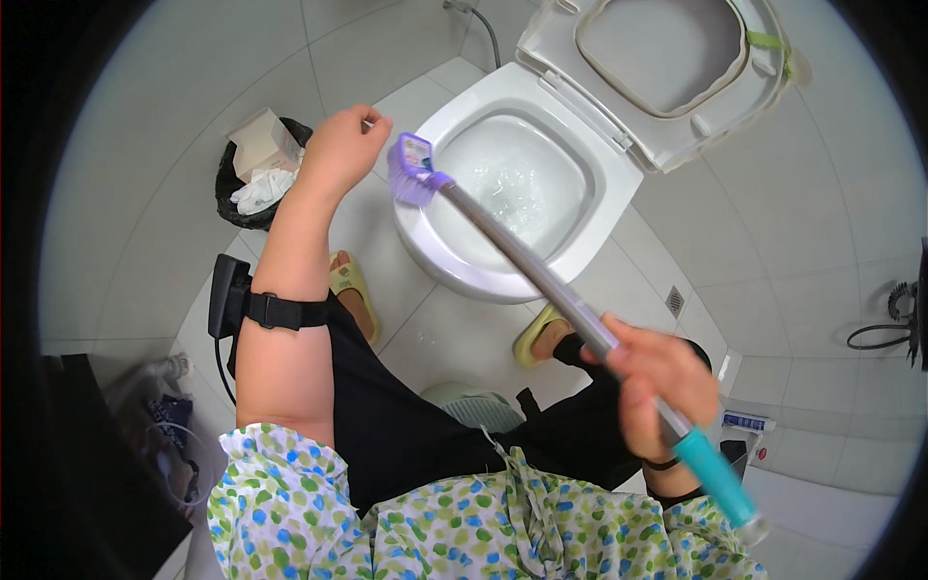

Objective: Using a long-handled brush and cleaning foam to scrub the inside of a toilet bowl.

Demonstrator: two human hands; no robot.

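1. Head view: black-lined bin (227,186) left of the toilet (611,184), bare glossy floor tiles (375,220) between.
2. Left hand (343,147), beside the toilet's left rim: fingers curled, whether pinching anything cannot be told.
3. Brush (551,283): purple bristles (413,190) at the toilet's left rim, smooth grey shaft crossing its front edge.
4. Right hand (667,382), right of the toilet's front: wrapped around the shaft, blurred.

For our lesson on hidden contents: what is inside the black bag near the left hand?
In the black bag, a pale box and a crumpled white wad show at the top. Anything beneath is covered and cannot be seen.
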